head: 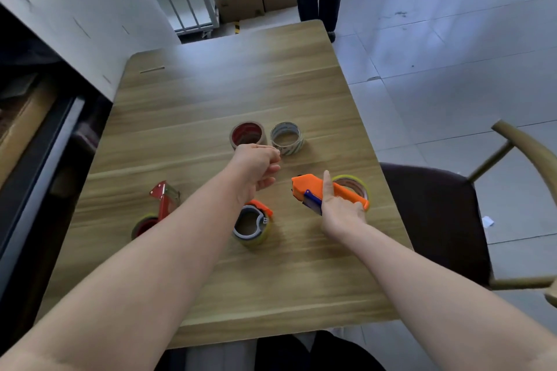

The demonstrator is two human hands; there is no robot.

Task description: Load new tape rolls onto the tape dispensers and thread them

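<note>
Spare rolls point(294, 145) lie just beyond the curled left grip point(259, 166), hold unclear; the right grip point(340, 209) grasps the orange dispenser point(310, 187).

One head-worn wide-angle view looks steeply down, close over the table point(211, 93).

On the bench point(211, 93), the left roll point(248, 134) sits just beside the right roll point(287, 138), about mid-bench. Nearer the person, three dispensers lie in a row: the left dispenser point(164, 199), the middle dispenser point(253, 221), and the right dispenser point(304, 187), held in the right hand point(340, 211). The left hand point(259, 166) hovers between the rolls and the middle dispenser. A chair point(434, 220) stands to the right of the bench.
</note>
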